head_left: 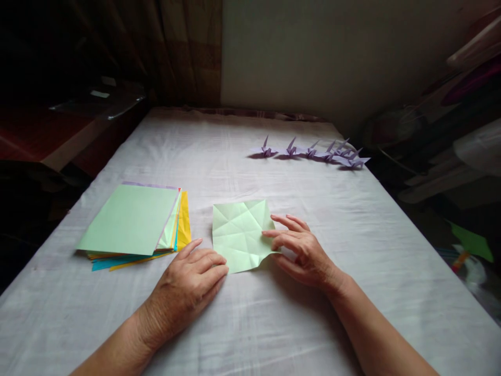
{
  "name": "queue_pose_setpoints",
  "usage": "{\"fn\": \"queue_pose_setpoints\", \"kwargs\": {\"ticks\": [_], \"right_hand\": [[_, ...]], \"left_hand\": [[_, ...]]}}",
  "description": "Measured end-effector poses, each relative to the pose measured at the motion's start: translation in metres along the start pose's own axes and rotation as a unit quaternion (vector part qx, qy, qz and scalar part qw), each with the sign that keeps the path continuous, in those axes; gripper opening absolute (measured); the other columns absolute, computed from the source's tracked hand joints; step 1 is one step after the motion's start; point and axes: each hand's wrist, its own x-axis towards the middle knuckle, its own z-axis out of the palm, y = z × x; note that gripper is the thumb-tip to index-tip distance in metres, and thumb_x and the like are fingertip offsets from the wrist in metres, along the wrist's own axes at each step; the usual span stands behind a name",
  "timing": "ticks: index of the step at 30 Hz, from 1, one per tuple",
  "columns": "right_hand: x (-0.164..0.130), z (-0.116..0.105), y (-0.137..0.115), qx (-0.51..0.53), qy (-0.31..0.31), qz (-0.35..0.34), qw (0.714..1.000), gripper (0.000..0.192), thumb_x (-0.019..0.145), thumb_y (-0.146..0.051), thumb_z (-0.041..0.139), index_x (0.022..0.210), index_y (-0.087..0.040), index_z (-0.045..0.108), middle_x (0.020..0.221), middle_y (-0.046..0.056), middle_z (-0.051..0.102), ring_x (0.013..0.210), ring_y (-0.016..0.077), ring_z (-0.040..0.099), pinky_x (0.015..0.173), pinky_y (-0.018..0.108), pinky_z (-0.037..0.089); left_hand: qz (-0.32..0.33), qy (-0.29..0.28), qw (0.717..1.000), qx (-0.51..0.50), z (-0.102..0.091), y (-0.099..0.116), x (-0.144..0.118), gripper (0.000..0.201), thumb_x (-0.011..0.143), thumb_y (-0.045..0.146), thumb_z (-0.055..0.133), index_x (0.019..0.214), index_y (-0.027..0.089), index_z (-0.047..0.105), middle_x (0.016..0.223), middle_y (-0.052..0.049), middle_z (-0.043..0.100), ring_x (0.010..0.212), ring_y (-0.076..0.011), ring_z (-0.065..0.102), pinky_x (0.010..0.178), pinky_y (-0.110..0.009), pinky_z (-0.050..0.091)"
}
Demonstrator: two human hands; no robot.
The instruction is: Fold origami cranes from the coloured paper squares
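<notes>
A creased pale green paper square [239,233] lies flat on the white cloth. My right hand [300,250] rests at its right edge, fingertips touching the paper, the lower right corner lifted slightly against the fingers. My left hand [188,284] lies palm down on the cloth at the paper's lower left corner, fingers loosely together, holding nothing. A stack of coloured paper sheets [135,224], pale green on top with yellow and blue edges showing, sits to the left of my left hand.
The white cloth-covered table [250,324] fills the view. Several purple folded paper cranes [313,151] stand in a row at the back right. Dark furniture lies off the left edge, cluttered items off the right edge, and a wall and curtain behind.
</notes>
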Motion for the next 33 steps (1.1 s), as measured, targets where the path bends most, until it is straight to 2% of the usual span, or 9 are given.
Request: {"fn": "queue_pose_setpoints", "kwargs": {"ticks": [2, 4, 6, 8, 12, 16, 22, 29, 33], "right_hand": [[0.003, 0.002, 0.001, 0.017, -0.002, 0.014, 1.000, 0.010, 0.086, -0.016, 0.055, 0.091, -0.025, 0.059, 0.100, 0.002, 0.075, 0.117, 0.0230, 0.061, 0.107, 0.046, 0.033], [0.008, 0.004, 0.004, 0.021, 0.003, 0.031, 0.999, 0.009, 0.090, -0.020, 0.053, 0.092, -0.024, 0.061, 0.093, 0.003, 0.074, 0.098, 0.0198, 0.068, 0.101, 0.042, 0.039], [0.014, 0.006, 0.007, 0.017, 0.006, 0.055, 0.998, 0.009, 0.091, -0.026, 0.055, 0.087, -0.023, 0.062, 0.084, 0.003, 0.072, 0.079, 0.0175, 0.068, 0.090, 0.037, 0.046], [0.019, 0.009, 0.009, 0.010, 0.010, 0.079, 0.997, 0.011, 0.090, -0.029, 0.056, 0.082, -0.023, 0.061, 0.075, 0.002, 0.070, 0.069, 0.0166, 0.064, 0.079, 0.033, 0.047], [0.026, 0.016, 0.010, -0.018, 0.025, 0.100, 0.994, 0.013, 0.089, -0.030, 0.059, 0.078, -0.022, 0.061, 0.073, 0.001, 0.068, 0.069, 0.0169, 0.062, 0.077, 0.033, 0.044], [0.030, 0.025, 0.009, -0.055, 0.048, 0.098, 0.993, 0.016, 0.088, -0.030, 0.059, 0.074, -0.022, 0.061, 0.071, 0.001, 0.067, 0.068, 0.0170, 0.059, 0.077, 0.033, 0.040], [0.031, 0.032, 0.008, -0.092, 0.082, 0.082, 0.989, 0.019, 0.089, -0.031, 0.060, 0.072, -0.021, 0.061, 0.065, 0.000, 0.063, 0.066, 0.0170, 0.055, 0.077, 0.033, 0.037], [0.029, 0.035, 0.007, -0.099, 0.087, 0.088, 0.987, 0.018, 0.089, -0.031, 0.061, 0.073, -0.022, 0.059, 0.066, -0.001, 0.064, 0.069, 0.0174, 0.055, 0.079, 0.033, 0.035], [0.030, 0.036, 0.006, -0.101, 0.093, 0.089, 0.986, 0.018, 0.090, -0.032, 0.060, 0.075, -0.022, 0.059, 0.067, -0.001, 0.065, 0.070, 0.0176, 0.055, 0.078, 0.033, 0.034]], "left_hand": [[-0.002, -0.001, 1.000, -0.006, -0.002, 0.001, -0.001, 0.017, 0.095, 0.020, 0.051, 0.092, 0.021, 0.067, 0.096, 0.001, 0.072, 0.094, -0.0149, 0.065, 0.109, -0.043, 0.036], [-0.002, 0.001, 1.000, -0.008, -0.003, 0.002, -0.002, 0.017, 0.095, 0.020, 0.050, 0.089, 0.021, 0.066, 0.095, 0.002, 0.073, 0.094, -0.0140, 0.066, 0.110, -0.041, 0.035], [-0.001, 0.001, 1.000, -0.008, -0.004, 0.003, -0.002, 0.018, 0.096, 0.020, 0.050, 0.087, 0.020, 0.066, 0.094, 0.002, 0.073, 0.094, -0.0136, 0.066, 0.110, -0.040, 0.035], [0.001, -0.001, 1.000, -0.009, -0.005, 0.003, -0.003, 0.018, 0.096, 0.020, 0.050, 0.087, 0.020, 0.065, 0.093, 0.003, 0.073, 0.094, -0.0137, 0.066, 0.110, -0.040, 0.036], [-0.001, -0.004, 1.000, -0.004, -0.005, 0.004, -0.002, 0.018, 0.096, 0.020, 0.049, 0.086, 0.020, 0.063, 0.089, 0.002, 0.071, 0.093, -0.0144, 0.066, 0.108, -0.041, 0.038], [-0.018, -0.003, 1.000, 0.022, -0.001, 0.005, 0.000, 0.019, 0.096, 0.020, 0.047, 0.085, 0.018, 0.062, 0.083, 0.000, 0.067, 0.084, -0.0153, 0.064, 0.103, -0.042, 0.044], [0.023, 0.013, 0.998, 0.061, 0.002, 0.006, -0.001, 0.025, 0.096, 0.011, 0.044, 0.109, 0.017, 0.064, 0.085, -0.003, 0.067, 0.080, -0.0170, 0.060, 0.090, -0.041, 0.052], [0.023, 0.015, 0.994, 0.102, 0.001, 0.012, -0.003, 0.029, 0.098, 0.012, 0.040, 0.107, 0.014, 0.067, 0.082, -0.004, 0.066, 0.076, -0.0182, 0.059, 0.074, -0.035, 0.053], [0.025, 0.023, 0.993, 0.111, 0.003, 0.013, -0.003, 0.032, 0.100, 0.012, 0.035, 0.104, 0.014, 0.067, 0.079, -0.004, 0.064, 0.073, -0.0177, 0.058, 0.070, -0.033, 0.052]]}}
